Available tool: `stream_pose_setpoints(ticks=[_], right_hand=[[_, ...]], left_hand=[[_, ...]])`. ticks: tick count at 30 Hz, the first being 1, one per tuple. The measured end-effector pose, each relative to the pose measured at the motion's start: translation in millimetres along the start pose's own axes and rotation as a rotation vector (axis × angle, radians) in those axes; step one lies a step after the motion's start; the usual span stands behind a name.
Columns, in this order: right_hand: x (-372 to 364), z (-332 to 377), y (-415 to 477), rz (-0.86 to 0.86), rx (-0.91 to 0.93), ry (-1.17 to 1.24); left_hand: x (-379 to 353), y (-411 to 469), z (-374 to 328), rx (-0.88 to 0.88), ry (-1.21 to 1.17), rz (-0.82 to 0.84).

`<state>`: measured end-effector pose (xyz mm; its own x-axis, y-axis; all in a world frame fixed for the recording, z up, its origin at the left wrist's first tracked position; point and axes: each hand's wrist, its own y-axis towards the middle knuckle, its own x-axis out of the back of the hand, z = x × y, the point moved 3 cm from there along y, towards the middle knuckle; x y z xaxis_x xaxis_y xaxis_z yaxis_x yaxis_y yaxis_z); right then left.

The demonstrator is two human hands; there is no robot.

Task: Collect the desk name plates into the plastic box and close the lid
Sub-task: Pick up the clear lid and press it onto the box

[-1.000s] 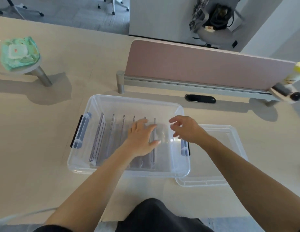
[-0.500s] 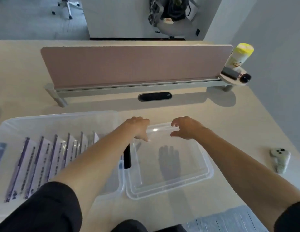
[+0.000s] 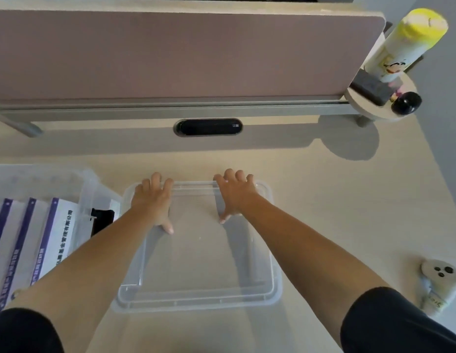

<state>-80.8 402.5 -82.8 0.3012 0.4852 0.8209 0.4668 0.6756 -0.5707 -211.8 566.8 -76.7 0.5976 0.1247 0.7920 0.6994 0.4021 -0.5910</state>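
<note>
Both hands are gripping now: my left hand [image 3: 152,200] and my right hand [image 3: 237,197] are curling their fingers over the far rim of the clear lid [image 3: 196,263], thumbs spread on its top. It is lying flat on the worktop [image 3: 336,212]. Just beside it on my left, the open plastic box [image 3: 89,184] is holding the name plates [image 3: 51,238] in a leaning row. Beyond them, a pink divider [image 3: 171,54] is running across.

Both arms stretch forward; left hand [image 3: 152,200] and right hand [image 3: 236,193] palm-down.

lid [image 3: 196,263] on desk [image 3: 336,212], right of box [image 3: 88,189]; name plates [image 3: 57,240] in box; left hand [image 3: 150,200], right hand [image 3: 236,194] on lid's far edge
</note>
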Motion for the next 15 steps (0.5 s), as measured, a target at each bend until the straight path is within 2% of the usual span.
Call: stream_pose_setpoints(ticks=[4, 9, 11, 15], right_hand=[[-3.6, -2.6, 13.9, 0.006, -0.017, -0.009], [5.6, -9.2, 16.3, 0.063, 0.011, 0.012], [13.5, -10.8, 10.0, 0.068, 0.021, 0.028], [43.6, -16.4, -11.2, -0.027, 0.013, -0.025]], left_hand=[[5.4, 10.0, 2.8, -0.026, 0.078, -0.060], [14.7, 10.4, -6.9, -0.095, 0.208, -0.054], [23.7, 5.8, -6.8, -0.073, 0.201, -0.047], [53.4, -4.2, 3.0, -0.070, 0.110, -0.064]])
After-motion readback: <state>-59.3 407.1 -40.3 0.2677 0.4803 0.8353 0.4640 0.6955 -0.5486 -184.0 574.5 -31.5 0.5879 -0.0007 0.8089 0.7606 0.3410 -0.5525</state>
